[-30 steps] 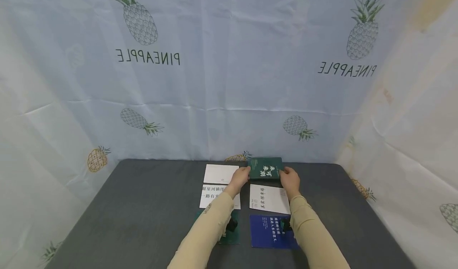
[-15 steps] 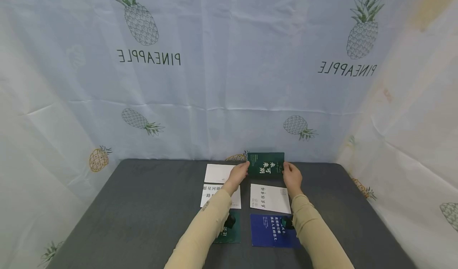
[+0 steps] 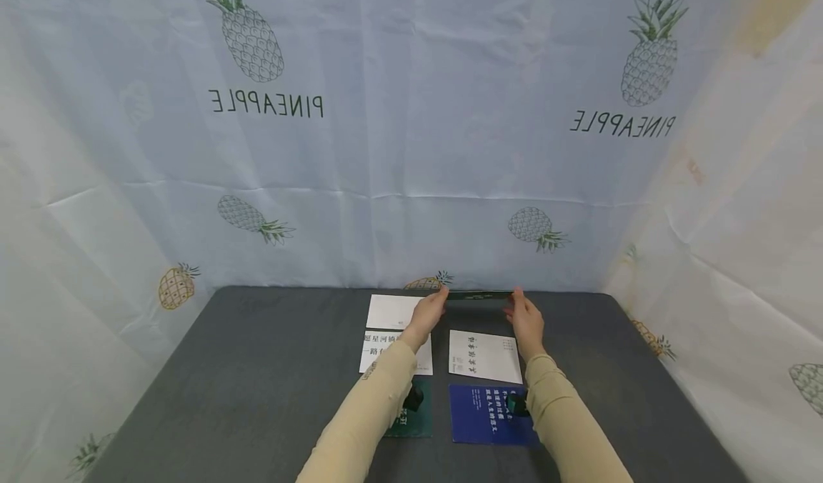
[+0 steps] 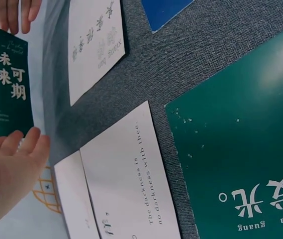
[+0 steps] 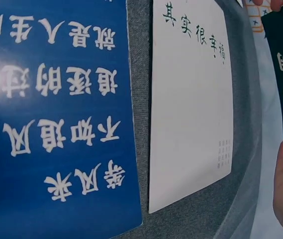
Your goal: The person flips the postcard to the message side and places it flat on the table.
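My left hand (image 3: 426,315) and right hand (image 3: 528,324) pinch the held green card (image 4: 4,82) by opposite ends; I'd lower both evenly, clear of the right white card (image 3: 485,356).

Pale cloth (image 3: 411,147) printed with pineapples (image 3: 649,72) is hanging behind a dark grey table (image 3: 257,376) and running along its left and right sides, forming a curtained-off booth (image 3: 739,218). It is hiding the room beyond, leaving home, lab or office unclear.
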The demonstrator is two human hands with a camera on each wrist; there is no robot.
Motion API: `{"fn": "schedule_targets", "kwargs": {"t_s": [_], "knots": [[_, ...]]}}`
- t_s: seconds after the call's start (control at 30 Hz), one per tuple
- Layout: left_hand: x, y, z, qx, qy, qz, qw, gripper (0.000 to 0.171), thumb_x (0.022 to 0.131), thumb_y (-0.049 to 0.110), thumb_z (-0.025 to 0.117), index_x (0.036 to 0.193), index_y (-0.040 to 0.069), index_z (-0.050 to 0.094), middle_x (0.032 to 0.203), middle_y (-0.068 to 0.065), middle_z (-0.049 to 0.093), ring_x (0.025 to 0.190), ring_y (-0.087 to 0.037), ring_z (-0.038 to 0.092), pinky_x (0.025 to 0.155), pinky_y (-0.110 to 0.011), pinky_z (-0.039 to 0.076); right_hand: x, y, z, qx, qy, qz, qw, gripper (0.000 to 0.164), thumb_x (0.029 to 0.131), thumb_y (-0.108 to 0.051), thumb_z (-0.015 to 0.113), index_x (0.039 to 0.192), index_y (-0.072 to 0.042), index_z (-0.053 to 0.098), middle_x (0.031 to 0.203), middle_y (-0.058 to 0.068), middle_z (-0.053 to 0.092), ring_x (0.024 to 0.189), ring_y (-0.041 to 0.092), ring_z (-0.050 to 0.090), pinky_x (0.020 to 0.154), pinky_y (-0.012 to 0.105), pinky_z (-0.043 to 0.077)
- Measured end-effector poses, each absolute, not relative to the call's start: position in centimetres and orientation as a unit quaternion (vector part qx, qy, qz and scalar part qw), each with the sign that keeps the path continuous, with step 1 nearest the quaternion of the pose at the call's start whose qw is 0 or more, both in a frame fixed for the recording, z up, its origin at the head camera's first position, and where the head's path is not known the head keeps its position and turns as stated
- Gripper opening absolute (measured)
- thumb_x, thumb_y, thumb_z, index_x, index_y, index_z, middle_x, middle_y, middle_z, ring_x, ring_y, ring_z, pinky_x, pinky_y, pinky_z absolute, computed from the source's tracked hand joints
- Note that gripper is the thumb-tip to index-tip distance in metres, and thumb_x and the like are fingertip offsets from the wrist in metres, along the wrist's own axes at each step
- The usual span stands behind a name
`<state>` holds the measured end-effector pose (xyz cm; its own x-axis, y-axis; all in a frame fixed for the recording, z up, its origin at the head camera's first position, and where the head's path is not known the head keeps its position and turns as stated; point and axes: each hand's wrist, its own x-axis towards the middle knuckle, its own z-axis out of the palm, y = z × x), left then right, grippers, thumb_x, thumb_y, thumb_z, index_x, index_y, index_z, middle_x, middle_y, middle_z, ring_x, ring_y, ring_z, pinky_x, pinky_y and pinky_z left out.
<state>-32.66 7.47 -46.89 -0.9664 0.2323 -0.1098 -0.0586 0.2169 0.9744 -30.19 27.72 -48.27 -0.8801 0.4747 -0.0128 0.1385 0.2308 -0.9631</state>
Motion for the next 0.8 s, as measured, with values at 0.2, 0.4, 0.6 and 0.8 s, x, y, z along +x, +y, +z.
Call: {"fn": "schedule_targets", "kwargs": {"t_s": [0.2, 0.4, 0.6, 0.8], "knots": [[-32.7, 7.3, -47.3, 0.055, 0.773, 0.622, 0.109, 0.058, 0.096, 0.046, 0.042, 0.136, 0.004, 0.046, 0.140, -0.016, 0.048, 0.121, -0.033, 0.054, 0.103, -0.045, 0.039, -30.0, 27.9, -48.5, -0.175, -0.763, 0.607, 0.135, 0.061, 0.094, -0.052, 0.040, 0.133, -0.006, 0.050, 0.132, 0.016, 0.054, 0.114, 0.029, 0.057, 0.095, 0.037, 0.047], [-32.6, 7.2, -47.1, 0.071, 0.778, 0.614, 0.111, 0.052, 0.097, 0.032, 0.046, 0.138, 0.002, 0.042, 0.137, -0.018, 0.049, 0.116, -0.032, 0.057, 0.101, -0.046, 0.041, -30.7, 29.0, -50.6, -0.154, -0.764, 0.608, 0.149, 0.054, 0.095, -0.046, 0.044, 0.132, -0.008, 0.052, 0.122, 0.016, 0.059, 0.096, 0.012, 0.062, 0.082, 0.020, 0.048], [-32.4, 7.2, -47.3, 0.088, 0.786, 0.601, 0.112, 0.045, 0.093, 0.014, 0.053, 0.135, -0.002, 0.046, 0.109, -0.019, 0.066, 0.088, -0.026, 0.065, 0.083, -0.035, 0.051, -30.7, 29.4, -51.1, -0.133, -0.786, 0.583, 0.156, 0.043, 0.094, -0.027, 0.050, 0.132, -0.005, 0.052, 0.107, 0.013, 0.066, 0.080, 0.007, 0.061, 0.074, 0.022, 0.049], [-32.0, 7.2, -48.2, 0.088, 0.819, 0.556, 0.109, 0.049, 0.089, 0.010, 0.056, 0.135, -0.001, 0.045, 0.091, -0.015, 0.065, 0.068, -0.012, 0.055, 0.064, -0.024, 0.045, -29.0, 28.6, -49.6, -0.150, -0.824, 0.533, 0.118, 0.045, 0.090, -0.019, 0.057, 0.132, -0.003, 0.051, 0.086, 0.012, 0.066, 0.086, 0.027, 0.061, 0.069, 0.027, 0.047]]}}
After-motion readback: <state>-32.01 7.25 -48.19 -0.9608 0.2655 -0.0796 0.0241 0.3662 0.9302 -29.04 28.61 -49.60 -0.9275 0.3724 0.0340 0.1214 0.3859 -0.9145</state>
